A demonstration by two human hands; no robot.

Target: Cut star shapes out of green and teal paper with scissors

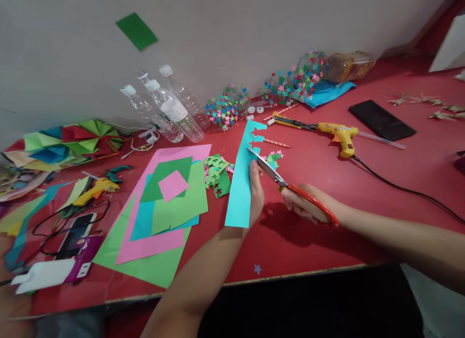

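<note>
A long turquoise paper strip (239,197) is pinched in my left hand (256,192), whose fingers are partly hidden behind it. Star-shaped notches line the strip's upper right edge. My right hand (308,202) is closed on the handles of red scissors (308,198). The blades lie against the strip just below the notches, over my left thumb. Behind the blades lies a small pile of cut paper stars (273,159), pink, green and blue. Left of the strip is another heap of green and pink stars (215,171) with a dark green scrap (223,185) under it.
Coloured sheets (165,275) are stacked on the left, near phones, cables and a glue gun (95,190). Plastic bottles (176,110) and star-covered balls (227,105) stand along the wall. To the right are a yellow glue gun (339,134) with its cord and a black phone (381,119).
</note>
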